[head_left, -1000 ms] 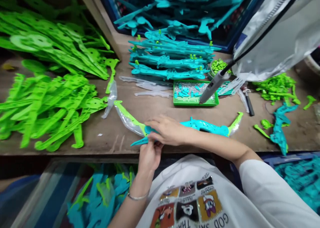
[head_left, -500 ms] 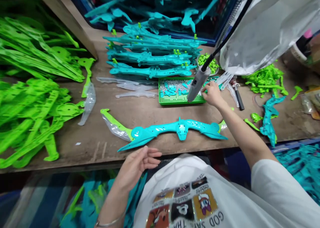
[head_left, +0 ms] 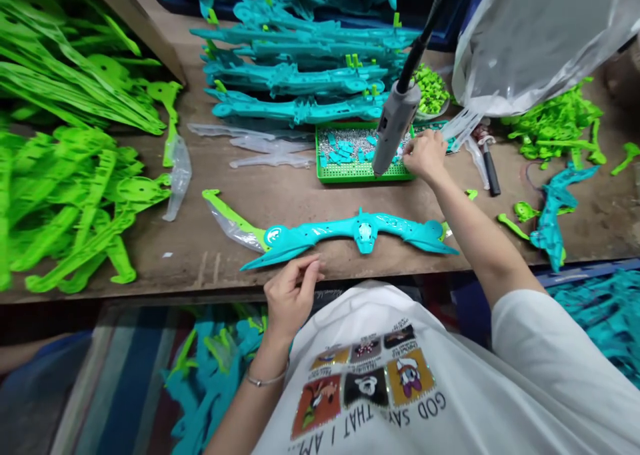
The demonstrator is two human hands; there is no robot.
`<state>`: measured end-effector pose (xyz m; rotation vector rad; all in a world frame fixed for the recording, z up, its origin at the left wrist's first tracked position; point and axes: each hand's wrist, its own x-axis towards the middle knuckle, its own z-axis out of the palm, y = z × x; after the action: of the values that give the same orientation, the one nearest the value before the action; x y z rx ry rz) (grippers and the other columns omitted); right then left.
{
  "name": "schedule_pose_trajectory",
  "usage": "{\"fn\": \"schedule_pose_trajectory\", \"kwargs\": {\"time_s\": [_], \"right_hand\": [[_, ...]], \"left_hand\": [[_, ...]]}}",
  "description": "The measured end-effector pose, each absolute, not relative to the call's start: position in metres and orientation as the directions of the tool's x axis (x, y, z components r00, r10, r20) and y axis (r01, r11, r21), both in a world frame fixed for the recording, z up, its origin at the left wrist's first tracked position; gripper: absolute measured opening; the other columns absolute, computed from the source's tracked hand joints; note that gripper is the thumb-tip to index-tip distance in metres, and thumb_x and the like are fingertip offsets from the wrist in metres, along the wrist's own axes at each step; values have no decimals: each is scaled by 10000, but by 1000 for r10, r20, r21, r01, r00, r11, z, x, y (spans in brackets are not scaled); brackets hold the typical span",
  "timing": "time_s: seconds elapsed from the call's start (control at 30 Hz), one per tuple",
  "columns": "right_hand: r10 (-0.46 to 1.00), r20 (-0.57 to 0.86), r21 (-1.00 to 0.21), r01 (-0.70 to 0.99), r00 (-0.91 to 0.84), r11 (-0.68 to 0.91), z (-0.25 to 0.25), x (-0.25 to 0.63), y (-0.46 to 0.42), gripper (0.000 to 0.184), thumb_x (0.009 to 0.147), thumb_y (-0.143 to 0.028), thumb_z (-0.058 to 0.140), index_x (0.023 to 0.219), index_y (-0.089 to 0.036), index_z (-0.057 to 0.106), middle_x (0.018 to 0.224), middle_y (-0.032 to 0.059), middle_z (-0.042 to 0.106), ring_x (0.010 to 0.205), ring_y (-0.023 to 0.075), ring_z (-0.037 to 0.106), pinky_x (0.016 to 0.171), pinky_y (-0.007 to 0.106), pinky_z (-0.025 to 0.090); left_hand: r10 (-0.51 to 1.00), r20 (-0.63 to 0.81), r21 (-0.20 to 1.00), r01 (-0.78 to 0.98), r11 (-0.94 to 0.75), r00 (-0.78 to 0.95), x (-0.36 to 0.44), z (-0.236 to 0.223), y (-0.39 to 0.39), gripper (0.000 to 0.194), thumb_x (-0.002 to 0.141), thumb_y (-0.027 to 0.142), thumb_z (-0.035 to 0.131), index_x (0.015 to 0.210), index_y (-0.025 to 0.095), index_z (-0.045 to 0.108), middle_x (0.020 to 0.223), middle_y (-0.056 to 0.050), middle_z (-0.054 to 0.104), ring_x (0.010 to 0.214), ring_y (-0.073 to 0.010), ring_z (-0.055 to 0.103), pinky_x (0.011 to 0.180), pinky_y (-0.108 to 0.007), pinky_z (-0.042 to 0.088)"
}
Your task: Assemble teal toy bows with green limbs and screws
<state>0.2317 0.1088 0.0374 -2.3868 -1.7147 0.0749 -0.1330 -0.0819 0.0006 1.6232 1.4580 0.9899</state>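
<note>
Left of centre, the left hand (head_left: 289, 296) was at the front edge of the brown desk (head_left: 280, 183), its grip loosely curled just beside the near blade of the turquoise plastic bow-shaped piece (head_left: 327, 230) with green-and-clear curved ends; whether it pinched anything could not be told. That piece lay out of both hands along the front edge, a strip of desktop between it and the green perforated plastic tray (head_left: 350, 172). A grey cylindrical tool (head_left: 393, 128) hung over the tray, close to the right hand (head_left: 427, 154), whose fingertips bunched at the tray's right end, their hold too small to tell.
</note>
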Motion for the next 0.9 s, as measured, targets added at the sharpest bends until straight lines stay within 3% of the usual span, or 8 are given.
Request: {"fn": "schedule_pose_trajectory", "kwargs": {"time_s": [0.13, 0.2, 0.37, 0.47, 0.63, 0.9], "right_hand": [[968, 136, -374, 916, 210, -146, 70, 231, 66, 215, 872, -176, 553, 964, -154, 746, 999, 126, 722, 970, 274, 613, 927, 453, 469], [989, 98, -465, 884, 111, -53, 83, 227, 35, 200, 874, -188, 578, 948, -176, 763, 869, 76, 742, 853, 236, 649, 852, 388, 493], [996, -89, -569, 820, 20, -67, 82, 213, -27, 232, 897, -214, 605, 975, -216, 824, 875, 39, 787, 790, 197, 690, 804, 327, 507], [991, -131, -568, 819, 10, -84, 70, 210, -42, 255, 898, -211, 603, 996, -220, 839, 947, 57, 797, 824, 198, 702, 798, 319, 510], [978, -153, -587, 783, 142, -206, 57, 204, -49, 239, 858, -222, 629, 982, -207, 833, 888, 56, 803, 792, 197, 720, 778, 312, 527], [920, -117, -671, 653, 375, -351, 45, 191, -51, 70, 712, -255, 673, 739, -194, 697, 681, 12, 730, 637, 175, 681, 618, 278, 486]], "left_hand": [[999, 32, 909, 413, -45, 38, -123, 4, -89, 197, 916, 352, 728, 1066, 242, 795, 940, -42, 811, 801, -205, 768, 842, -316, 609], [994, 74, 906, 411, -101, 81, -112, 6, -89, 179, 910, 332, 736, 1060, 262, 804, 980, -52, 808, 892, -235, 760, 932, -360, 592], [824, 337, 765, 378, -522, 456, -67, 10, -70, 260, 958, 254, 657, 1202, 247, 748, 1203, -94, 771, 1226, -286, 671, 1113, -484, 514], [701, 357, 606, 418, -676, 617, -36, 14, -51, 339, 982, 262, 626, 1311, 202, 679, 1446, -149, 648, 1441, -332, 511, 1224, -576, 389], [610, 271, 449, 463, -764, 744, -5, 16, -28, 384, 985, 301, 636, 1342, 163, 625, 1548, -185, 547, 1472, -392, 449, 1242, -656, 304], [595, 228, 445, 461, -768, 771, -4, 11, -21, 286, 1013, 281, 582, 1279, 195, 642, 1488, -164, 594, 1413, -350, 512, 1228, -637, 327]]}}
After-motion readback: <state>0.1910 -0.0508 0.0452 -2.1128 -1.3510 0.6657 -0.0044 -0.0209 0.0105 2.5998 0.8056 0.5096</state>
